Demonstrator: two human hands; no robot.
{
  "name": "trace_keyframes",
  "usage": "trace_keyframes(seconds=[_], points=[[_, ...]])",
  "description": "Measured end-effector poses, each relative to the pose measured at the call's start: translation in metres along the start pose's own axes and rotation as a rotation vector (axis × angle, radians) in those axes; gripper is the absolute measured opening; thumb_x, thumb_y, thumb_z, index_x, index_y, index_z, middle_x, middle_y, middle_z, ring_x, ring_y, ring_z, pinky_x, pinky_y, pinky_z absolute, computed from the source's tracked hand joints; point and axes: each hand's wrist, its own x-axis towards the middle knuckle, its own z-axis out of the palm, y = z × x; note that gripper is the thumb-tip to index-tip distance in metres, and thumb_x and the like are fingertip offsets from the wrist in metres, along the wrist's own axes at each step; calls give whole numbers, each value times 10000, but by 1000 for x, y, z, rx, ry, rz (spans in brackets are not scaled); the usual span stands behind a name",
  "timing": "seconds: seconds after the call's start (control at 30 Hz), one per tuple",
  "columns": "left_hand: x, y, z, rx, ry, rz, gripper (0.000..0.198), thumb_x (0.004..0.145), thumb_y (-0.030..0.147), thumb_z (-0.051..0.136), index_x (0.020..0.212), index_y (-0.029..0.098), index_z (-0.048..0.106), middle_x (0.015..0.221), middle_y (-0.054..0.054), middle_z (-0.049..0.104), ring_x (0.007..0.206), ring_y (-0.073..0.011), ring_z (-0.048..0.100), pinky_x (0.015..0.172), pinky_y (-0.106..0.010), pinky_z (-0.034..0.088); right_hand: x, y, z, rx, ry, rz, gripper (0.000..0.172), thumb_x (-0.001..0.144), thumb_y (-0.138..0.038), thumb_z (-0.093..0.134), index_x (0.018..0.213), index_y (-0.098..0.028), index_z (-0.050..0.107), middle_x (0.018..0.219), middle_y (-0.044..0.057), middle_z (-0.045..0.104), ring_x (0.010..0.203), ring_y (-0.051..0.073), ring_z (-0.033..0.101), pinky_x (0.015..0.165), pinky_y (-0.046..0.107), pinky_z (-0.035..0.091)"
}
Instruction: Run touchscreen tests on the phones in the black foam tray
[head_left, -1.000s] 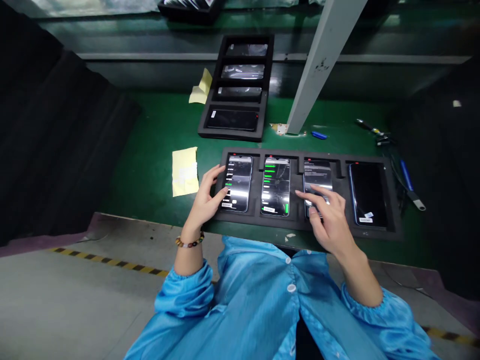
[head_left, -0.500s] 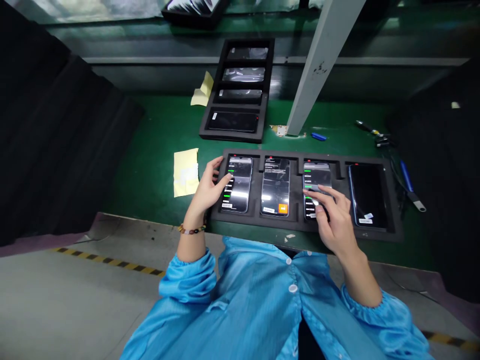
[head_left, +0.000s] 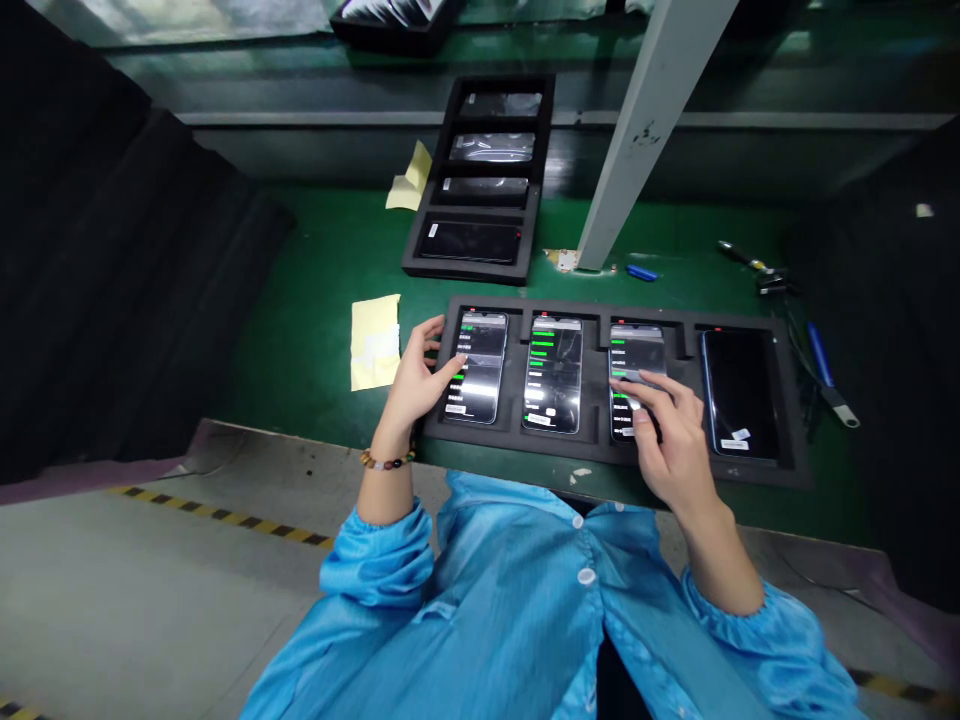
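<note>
Third phone from the left [head_left: 634,350]: in its slot in the near tray [head_left: 514,400], screen lit with a list, directly under your right grip [head_left: 671,435]. Long axis runs away from you, top end farther off; your right hand comes in from its near right corner, slanting across that axis. Digits apart, clamped on nothing; the forefinger's tip is over the left part of the screen, thumb nearer you. Press or hover: cannot tell.

Your left grip [head_left: 416,375] is at the tray's left end, fingers spread around the edge, thumb reaching over the left side of the first phone [head_left: 480,375]. Digits apart, nothing clasped; thumb contact not certain.

Between your hands: second phone [head_left: 553,375], lit, parallel to its neighbours. By my judgement the right forefinger is nearer to it than the left thumb: just left of that fingertip, one divider across.

Right of your right hand: fourth phone [head_left: 739,395], screen dark, same lie, well out of the left's way.

Farther out on the green desk [head_left: 315,260]: a far tray [head_left: 465,271] ahead of you, its phones lying crosswise, about square to your row. Yellow sheet [head_left: 373,315] just beyond your left fingers, to the left. Blue cap [head_left: 642,272] beyond the third phone, near the post's foot.
</note>
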Motion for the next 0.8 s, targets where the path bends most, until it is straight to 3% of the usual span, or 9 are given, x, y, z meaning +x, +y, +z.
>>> trace_keyframes(seconds=[0.17,0.47,0.8], points=[[3,-2,0,-10,5,-24,766,890,476,838,1555,279,514,1550,-152,625,1225,-289,676,897,-398,563,0,1,1,6,1,10,383,1103,-223,485,1431,-299,668,1378,69,745,1416,318,606,1173,530,424],[-9,6,-17,-26,-181,82,805,966,530,770,1656,306,422,1699,-137,501,1469,-328,567,1094,-443,538,0,1,1,5,4,12,365,1115,-253,474,1418,-285,675,1357,82,748,1402,319,615,1174,533,424],[-10,6,-11,4,-142,63,732,1003,543,715,1644,304,456,1628,-138,557,1420,-325,589,1084,-454,560,0,0,1,-17,7,36,365,1114,-279,471,1416,-289,675,1358,93,749,1389,333,623,1170,563,433]])
